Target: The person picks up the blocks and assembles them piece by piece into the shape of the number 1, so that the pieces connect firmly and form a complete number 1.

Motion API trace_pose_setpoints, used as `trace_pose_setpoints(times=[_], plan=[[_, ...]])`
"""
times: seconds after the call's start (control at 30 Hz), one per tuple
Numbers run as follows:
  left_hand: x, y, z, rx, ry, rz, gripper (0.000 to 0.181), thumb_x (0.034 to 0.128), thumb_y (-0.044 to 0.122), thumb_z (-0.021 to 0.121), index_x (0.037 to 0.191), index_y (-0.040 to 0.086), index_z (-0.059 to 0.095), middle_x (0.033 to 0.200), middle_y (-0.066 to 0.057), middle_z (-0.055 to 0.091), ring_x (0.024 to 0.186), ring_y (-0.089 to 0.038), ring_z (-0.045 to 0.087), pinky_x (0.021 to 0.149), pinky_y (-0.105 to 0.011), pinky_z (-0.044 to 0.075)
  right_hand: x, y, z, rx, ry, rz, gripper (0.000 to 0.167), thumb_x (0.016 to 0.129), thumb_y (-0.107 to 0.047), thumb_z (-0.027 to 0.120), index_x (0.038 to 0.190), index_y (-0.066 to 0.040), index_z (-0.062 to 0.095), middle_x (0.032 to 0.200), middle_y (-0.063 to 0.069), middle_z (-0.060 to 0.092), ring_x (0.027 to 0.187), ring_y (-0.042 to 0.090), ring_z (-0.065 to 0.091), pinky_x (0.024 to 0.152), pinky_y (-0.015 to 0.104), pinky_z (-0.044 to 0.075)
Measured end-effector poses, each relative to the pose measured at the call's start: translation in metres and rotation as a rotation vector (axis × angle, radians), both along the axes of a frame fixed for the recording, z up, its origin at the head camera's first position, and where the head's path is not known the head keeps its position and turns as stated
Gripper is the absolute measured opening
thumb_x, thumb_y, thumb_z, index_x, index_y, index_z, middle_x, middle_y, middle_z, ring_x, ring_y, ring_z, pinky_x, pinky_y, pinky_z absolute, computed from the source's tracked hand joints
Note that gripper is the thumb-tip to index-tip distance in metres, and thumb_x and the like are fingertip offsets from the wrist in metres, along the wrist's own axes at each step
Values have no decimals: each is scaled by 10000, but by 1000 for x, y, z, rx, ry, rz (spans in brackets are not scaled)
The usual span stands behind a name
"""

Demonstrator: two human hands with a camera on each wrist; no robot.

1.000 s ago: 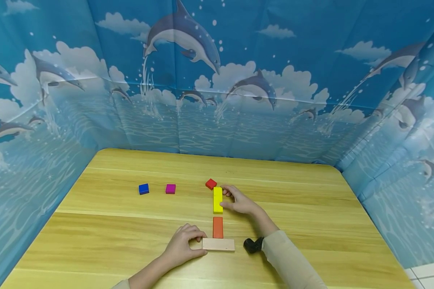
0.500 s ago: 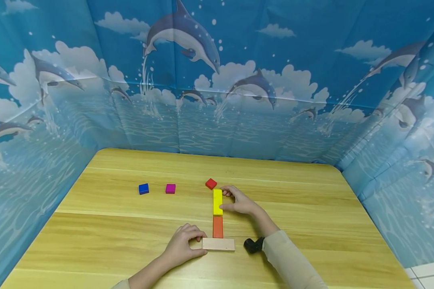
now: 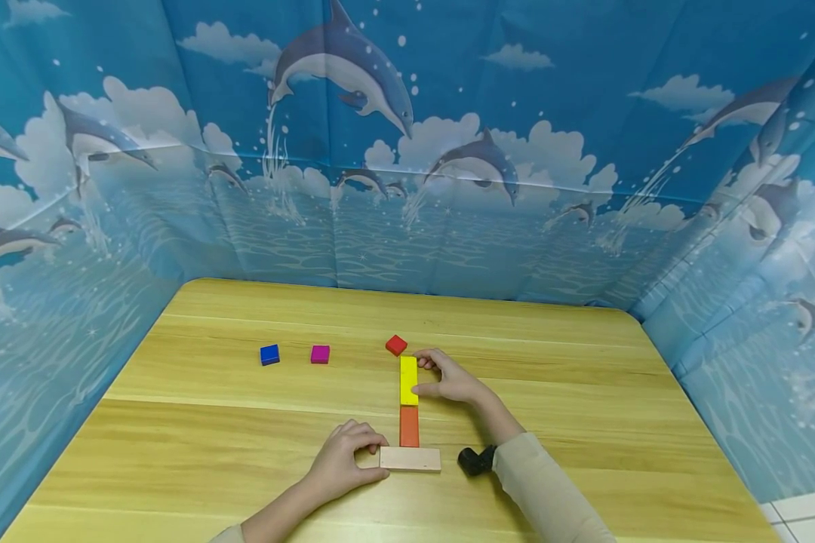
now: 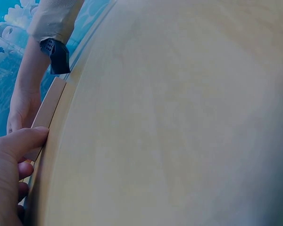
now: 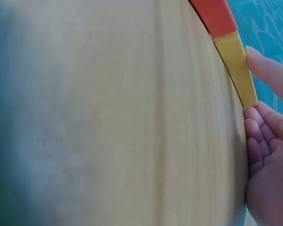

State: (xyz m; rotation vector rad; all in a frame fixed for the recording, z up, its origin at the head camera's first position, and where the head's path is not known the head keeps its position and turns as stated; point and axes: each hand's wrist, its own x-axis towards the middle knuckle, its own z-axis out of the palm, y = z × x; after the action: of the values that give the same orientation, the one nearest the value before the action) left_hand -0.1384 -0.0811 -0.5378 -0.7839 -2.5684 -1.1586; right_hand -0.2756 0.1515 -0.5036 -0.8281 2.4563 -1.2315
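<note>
A plain wooden block (image 3: 410,458) lies crosswise near the table's front. My left hand (image 3: 342,460) holds its left end between thumb and fingers; the left wrist view shows the thumb (image 4: 35,136) on that block. An orange-red block (image 3: 410,427) runs away from the plain block's far side. In line beyond it lies a yellow block (image 3: 409,380), its near end against the orange-red one. My right hand (image 3: 448,377) grips the yellow block from the right, thumb at its side and fingers at its far end. In the right wrist view the yellow block (image 5: 237,68) meets the orange-red block (image 5: 214,16).
Just beyond the yellow block sits a small red block (image 3: 396,345), turned at an angle. Farther left are a magenta block (image 3: 321,354) and a blue block (image 3: 269,354). A black device (image 3: 475,461) is at the right wrist. A dolphin-print curtain (image 3: 407,188) surrounds the wooden table (image 3: 176,452).
My right hand has slid the yellow block toward me, closing the gap to the orange-red block. The left hand and plain wooden block have stayed still.
</note>
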Motion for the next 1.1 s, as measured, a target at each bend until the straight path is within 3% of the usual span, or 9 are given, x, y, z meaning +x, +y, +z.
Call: trace_pose_setpoints(times=[0.27, 1.1], plan=[[1, 0, 2, -1, -7, 0, 276, 645, 314, 808, 854, 250, 639, 722, 188, 463, 748, -19, 388, 730, -222, 324, -2, 2, -2, -5, -14, 6, 601, 795, -225, 716, 1272, -7, 423, 1080, 73, 460, 989, 205, 407, 895, 382, 344], [1, 0, 2, -2, -24, 1, 270, 649, 324, 804, 853, 255, 642, 719, 191, 463, 740, -17, 385, 730, -230, 328, -1, 2, 0, -22, -40, 27, 618, 800, -192, 711, 1293, -2, 390, 1102, 114, 446, 1004, 235, 397, 899, 403, 329]])
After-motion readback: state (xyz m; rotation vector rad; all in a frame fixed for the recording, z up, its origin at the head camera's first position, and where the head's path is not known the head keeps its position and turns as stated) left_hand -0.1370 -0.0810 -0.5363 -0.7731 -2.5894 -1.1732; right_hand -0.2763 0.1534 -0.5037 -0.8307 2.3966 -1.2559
